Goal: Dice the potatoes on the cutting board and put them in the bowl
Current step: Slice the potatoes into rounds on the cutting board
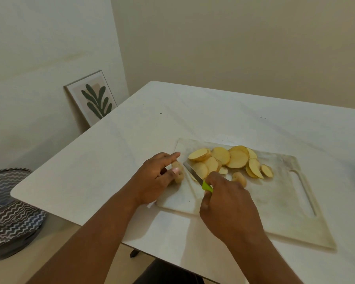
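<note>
White table (223, 119) fills the view, pale board (275, 201) on it toward 4 o'clock, slot handle at the board's 3 o'clock side. Framed leaf print (91, 97) leans on the wall at 10 o'clock, zigzag cushion (10, 203) at 8 o'clock off the table. Bowl not identifiable; only a green sliver at the 3 o'clock frame edge, can't tell what. Slices (230, 158) fan across the board's 12 o'clock part, overlapping. Right hand (228, 203) curled round a green-handled knife (195, 176), blade pointing to 10 o'clock, tip down near the board's 9 o'clock end. Left hand (156, 177) pinches a small potato end (177, 171) just beside the blade, index finger stretched out over it. Another end piece (239, 178) lies just past the right knuckles. Step looks like slicing the last stub; dicing not started. To do it well: tuck the left index back, keep the flat face down, cut straight down, then stack slices and cross-cut into cubes. Risk: the stub is small, so fingers sit close to the edge.
</note>
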### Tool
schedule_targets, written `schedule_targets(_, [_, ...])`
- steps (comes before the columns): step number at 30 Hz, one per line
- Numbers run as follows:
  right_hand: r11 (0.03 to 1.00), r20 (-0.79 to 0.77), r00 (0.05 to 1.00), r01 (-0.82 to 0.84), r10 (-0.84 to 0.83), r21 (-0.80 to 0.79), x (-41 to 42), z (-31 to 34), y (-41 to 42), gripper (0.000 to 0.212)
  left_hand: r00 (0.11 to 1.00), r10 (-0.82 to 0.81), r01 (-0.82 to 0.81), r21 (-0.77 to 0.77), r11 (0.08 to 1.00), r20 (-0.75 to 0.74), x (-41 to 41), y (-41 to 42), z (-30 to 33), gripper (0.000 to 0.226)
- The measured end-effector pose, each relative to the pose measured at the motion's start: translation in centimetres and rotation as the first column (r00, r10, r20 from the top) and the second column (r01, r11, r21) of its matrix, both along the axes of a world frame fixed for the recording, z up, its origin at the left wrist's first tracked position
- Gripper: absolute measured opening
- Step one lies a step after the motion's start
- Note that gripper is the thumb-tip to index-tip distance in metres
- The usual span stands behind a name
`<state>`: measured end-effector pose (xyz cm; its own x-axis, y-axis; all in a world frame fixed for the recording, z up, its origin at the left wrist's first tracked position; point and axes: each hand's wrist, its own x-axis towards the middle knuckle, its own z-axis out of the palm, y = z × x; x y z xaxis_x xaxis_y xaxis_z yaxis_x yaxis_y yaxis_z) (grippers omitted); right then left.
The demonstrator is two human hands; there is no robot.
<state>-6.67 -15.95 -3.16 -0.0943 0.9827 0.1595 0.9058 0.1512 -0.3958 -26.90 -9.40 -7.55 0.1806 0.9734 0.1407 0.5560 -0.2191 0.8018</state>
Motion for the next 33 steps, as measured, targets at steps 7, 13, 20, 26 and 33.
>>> schedule_targets(7, [0.999, 0.047, 0.998, 0.035, -0.035, 0.005, 0.6, 0.5, 0.1, 0.015, 0.982, 0.088, -0.087, -0.011, 0.996, 0.169, 0.2, -0.4, -0.5, 0.052])
schedule_targets(13, [0.998, 0.032, 0.999, -0.018, 0.016, 0.065, -0.3, 1.4, -1.1, 0.031, 0.970, 0.146, -0.148, -0.004, 0.989, 0.196, 0.1, -0.3, -0.8, 0.058])
schedule_targets(20, [0.991, -0.008, 0.994, -0.105, 0.106, 0.081, -1.2, 2.7, -1.6, 0.034, 0.963, 0.137, -0.134, -0.028, 0.991, 0.231, -0.2, 0.0, -1.0, 0.061])
schedule_targets(26, [0.994, -0.007, 0.996, -0.087, 0.088, 0.068, -1.3, 2.3, -1.6, 0.038, 0.960, 0.134, -0.128, -0.041, 0.991, 0.245, -0.2, 0.1, -1.0, 0.059])
schedule_targets(33, [0.994, 0.013, 0.995, -0.103, 0.103, 0.047, -2.0, 2.4, -1.0, 0.034, 0.951, 0.129, -0.116, -0.063, 0.991, 0.282, -0.2, 0.2, -0.8, 0.050])
